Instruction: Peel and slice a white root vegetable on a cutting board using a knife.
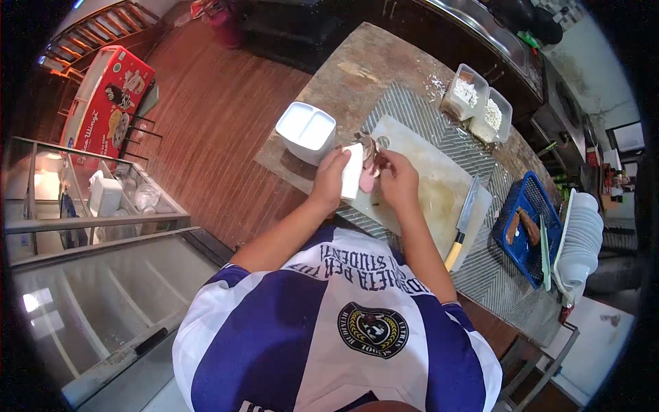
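From the head view, a white oblong piece [352, 172] is held upright in the left hand [331, 175], fingers closed around it. Thumb and fingers of the right hand [399, 180] are nearly together beside a pink item [368, 180]; whether it is gripped cannot be told. Handling is judged to be under way over the board's [429, 158] left edge; what is finished or left cannot be told. Counted: one board, one knife [467, 209], two clear tubs [454, 110], one blue basket [516, 261], two brown pieces [529, 225].

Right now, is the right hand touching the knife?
Apart: the head view shows pale cutting board between the right hand and the knife.
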The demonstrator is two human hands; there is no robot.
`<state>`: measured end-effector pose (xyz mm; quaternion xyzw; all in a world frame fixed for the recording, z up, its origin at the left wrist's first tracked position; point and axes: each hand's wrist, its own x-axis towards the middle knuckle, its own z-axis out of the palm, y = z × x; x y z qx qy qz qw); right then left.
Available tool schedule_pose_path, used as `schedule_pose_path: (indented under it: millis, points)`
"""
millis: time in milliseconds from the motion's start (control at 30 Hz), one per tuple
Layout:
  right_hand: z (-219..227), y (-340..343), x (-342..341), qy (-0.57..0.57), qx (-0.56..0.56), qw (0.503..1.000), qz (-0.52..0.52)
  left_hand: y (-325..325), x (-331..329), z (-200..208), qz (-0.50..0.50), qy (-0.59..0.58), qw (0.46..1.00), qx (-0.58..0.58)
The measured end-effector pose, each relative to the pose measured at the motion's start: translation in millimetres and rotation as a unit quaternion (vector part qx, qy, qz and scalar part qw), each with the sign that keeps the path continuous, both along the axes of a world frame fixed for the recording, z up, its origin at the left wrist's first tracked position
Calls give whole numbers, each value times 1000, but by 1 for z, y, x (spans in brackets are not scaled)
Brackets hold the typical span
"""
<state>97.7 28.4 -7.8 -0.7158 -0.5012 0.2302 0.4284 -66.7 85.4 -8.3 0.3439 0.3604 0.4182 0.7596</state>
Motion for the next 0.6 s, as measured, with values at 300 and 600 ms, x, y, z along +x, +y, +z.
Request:
schedule_pose_path:
  millis: [300,600]
  points:
    - [-13,-10,3,149,73,983,-83,-12,6,37,-31,-27,998,42]
    - [8,-21,9,290,14,948,-127,-17,19,0,-22,24,998,51]
